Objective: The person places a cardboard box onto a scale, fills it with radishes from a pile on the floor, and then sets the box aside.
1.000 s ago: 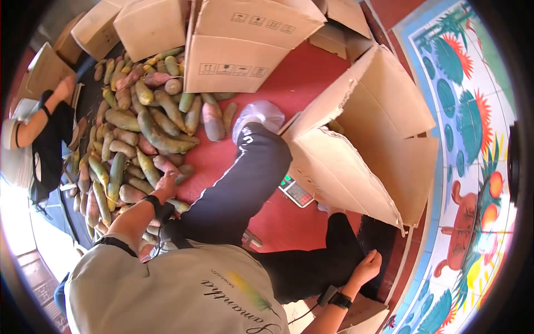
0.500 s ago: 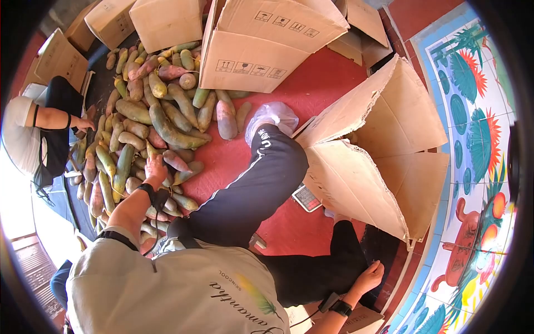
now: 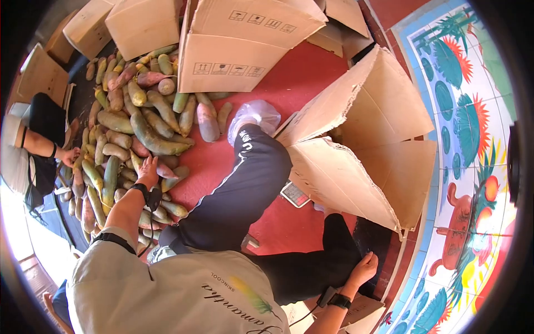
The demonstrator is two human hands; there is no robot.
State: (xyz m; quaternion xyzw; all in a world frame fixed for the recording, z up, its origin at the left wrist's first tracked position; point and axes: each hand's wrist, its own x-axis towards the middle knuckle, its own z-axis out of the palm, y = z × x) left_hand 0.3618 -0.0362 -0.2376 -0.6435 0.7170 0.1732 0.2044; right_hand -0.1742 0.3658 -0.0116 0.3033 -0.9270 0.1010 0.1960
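Observation:
A large pile of long green, brown and reddish root vegetables [image 3: 150, 136] covers the floor at the left. My left hand [image 3: 148, 172] lies on the right part of this pile, touching a vegetable; whether its fingers grip one is hard to tell. Over by my bent knee at the lower right, my right hand [image 3: 364, 268] has its fingers curled near the dark trouser leg, and anything in them is too small to make out.
An open cardboard box [image 3: 356, 167] stands right of my leg, with a digital scale display [image 3: 295, 194] beside it. Another carton [image 3: 245, 50] stands behind the pile. At the far left a co-worker's hand [image 3: 69, 156] touches the pile. A plastic-covered foot [image 3: 253, 118] rests on the red floor.
The whole view has shifted, so most things appear further left. My left hand's fingers look more spread over the pile. My right hand stays by the knee.

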